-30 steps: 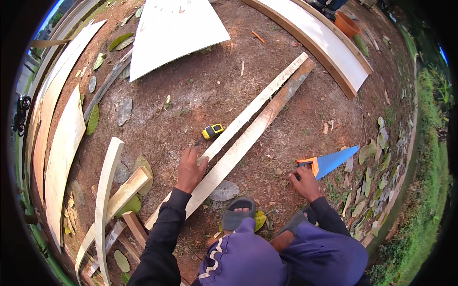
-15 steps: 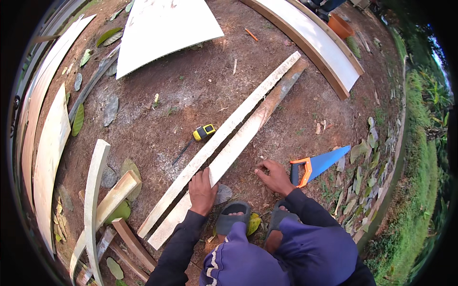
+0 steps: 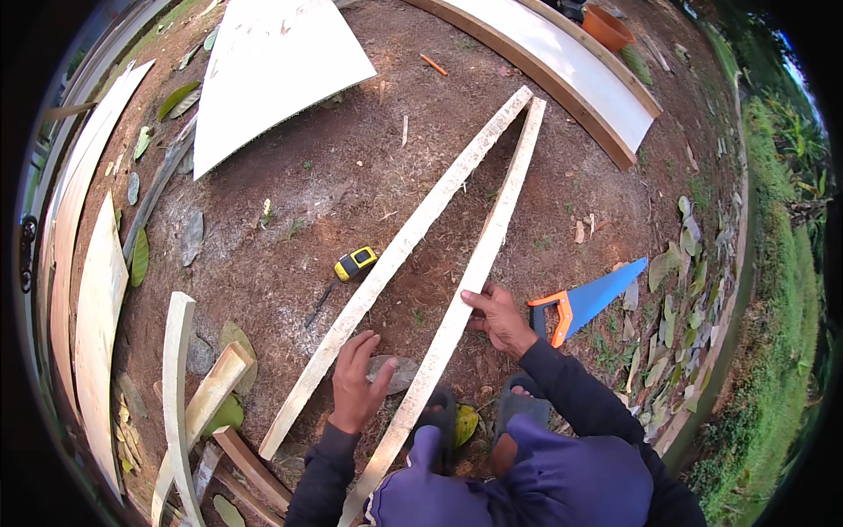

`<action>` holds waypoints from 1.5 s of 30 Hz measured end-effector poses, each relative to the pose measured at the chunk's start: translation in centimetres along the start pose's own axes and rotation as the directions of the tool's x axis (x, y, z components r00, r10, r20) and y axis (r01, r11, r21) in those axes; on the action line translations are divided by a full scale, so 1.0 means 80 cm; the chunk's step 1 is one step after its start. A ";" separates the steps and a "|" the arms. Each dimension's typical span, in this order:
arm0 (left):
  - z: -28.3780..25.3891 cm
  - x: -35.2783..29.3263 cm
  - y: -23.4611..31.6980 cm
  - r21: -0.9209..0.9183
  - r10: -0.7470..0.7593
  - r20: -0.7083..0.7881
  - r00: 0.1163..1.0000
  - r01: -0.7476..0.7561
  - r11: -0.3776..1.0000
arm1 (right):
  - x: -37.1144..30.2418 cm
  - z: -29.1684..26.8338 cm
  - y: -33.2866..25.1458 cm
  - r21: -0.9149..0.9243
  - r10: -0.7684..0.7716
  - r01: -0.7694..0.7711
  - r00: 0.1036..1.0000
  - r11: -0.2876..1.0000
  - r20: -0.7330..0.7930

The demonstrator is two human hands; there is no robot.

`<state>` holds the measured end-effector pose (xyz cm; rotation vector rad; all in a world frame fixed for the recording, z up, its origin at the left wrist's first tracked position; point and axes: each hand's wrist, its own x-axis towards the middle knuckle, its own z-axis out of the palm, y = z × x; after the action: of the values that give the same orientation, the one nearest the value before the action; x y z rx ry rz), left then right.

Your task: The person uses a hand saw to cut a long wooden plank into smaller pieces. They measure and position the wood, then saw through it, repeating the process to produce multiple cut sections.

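A long, slightly bowed wooden strip (image 3: pixel 448 338) slants up from beside my knees, and my right hand (image 3: pixel 500 318) grips it near its middle, thumb on top. Its far end touches or nearly touches the tip of a second wooden strip (image 3: pixel 386 272), which lies on the dirt to the left. Between the two strips is my left hand (image 3: pixel 358 382), fingers apart and holding nothing. To the right of my right hand lies a handsaw (image 3: pixel 597 299) with a blue blade and orange-black handle. A yellow and black tape measure (image 3: pixel 356 263) rests left of the second strip.
A white panel (image 3: pixel 272 79) lies at the far left, and a curved wood-edged white piece (image 3: pixel 562 66) at the far right. Wood offcuts (image 3: pixel 176 369) are piled at the near left beside long boards (image 3: pixel 98 325). An orange pencil-like stick (image 3: pixel 434 65) and an orange pot (image 3: pixel 608 28) are farther off.
My right hand has taken hold of the right strip, which has turned and swung away from the other at its near end. My left hand has let go of it.
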<state>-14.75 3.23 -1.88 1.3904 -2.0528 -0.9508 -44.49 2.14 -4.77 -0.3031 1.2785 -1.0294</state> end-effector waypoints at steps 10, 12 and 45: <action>0.010 -0.025 -0.021 0.432 0.013 -0.009 1.000 -0.008 0.902 | -0.060 0.005 0.014 0.020 -0.076 0.077 0.997 0.997 -0.025; 0.014 -0.036 -0.025 0.338 0.039 -0.064 0.997 -0.015 0.941 | -0.061 0.004 0.017 -0.043 -0.139 0.137 0.989 0.990 -0.045; -0.035 -0.016 -0.047 0.444 -0.189 0.162 0.969 0.100 0.891 | 0.044 0.050 0.022 -0.514 -0.414 0.392 0.907 0.763 0.077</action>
<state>-10.04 2.71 -2.97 1.7565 -2.4498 -0.7423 -40.38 -0.93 -6.93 -1.0207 1.5601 -1.0304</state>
